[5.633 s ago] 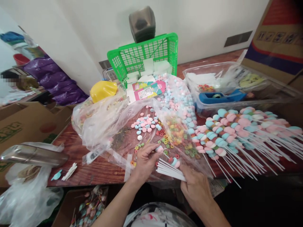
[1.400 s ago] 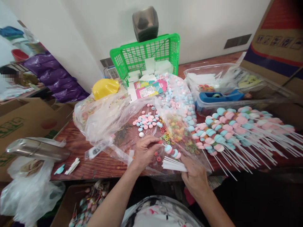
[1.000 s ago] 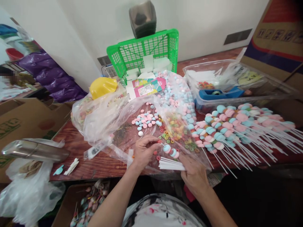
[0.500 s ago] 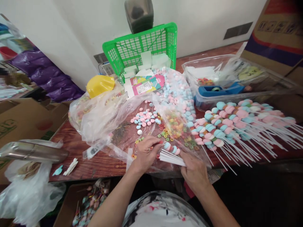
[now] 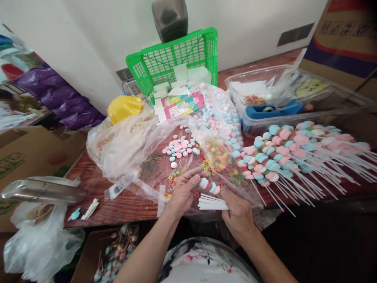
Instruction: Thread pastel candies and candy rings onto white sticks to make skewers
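Note:
In my right hand [image 5: 239,214] is a bundle of thin white sticks [image 5: 212,202], together with a candy skewer [image 5: 211,186] threaded with pale blue and pink round candies and a reddish piece. The fingers of my left hand [image 5: 185,190] are pinched at the skewer's far end, against a blue candy. Beneath both hands, a clear plastic sheet [image 5: 153,173] covers part of the table. On it lie loose pink and blue candies [image 5: 180,147] and small coloured rings [image 5: 207,167]. Part of the skewer is hidden by my right fingers.
Finished-looking candy skewers [image 5: 282,149] are piled at the right. Behind stand a green basket [image 5: 172,49] and a clear bin [image 5: 235,84] with a blue tape dispenser [image 5: 262,112]. A steel flask [image 5: 44,190] lies left, and an open box of wrapped candies [image 5: 85,251] sits below the table edge.
The red piece pinched in my left fingers half a second ago no longer shows there; a reddish piece now shows among the skewer's candies. The skewer has shifted slightly left.

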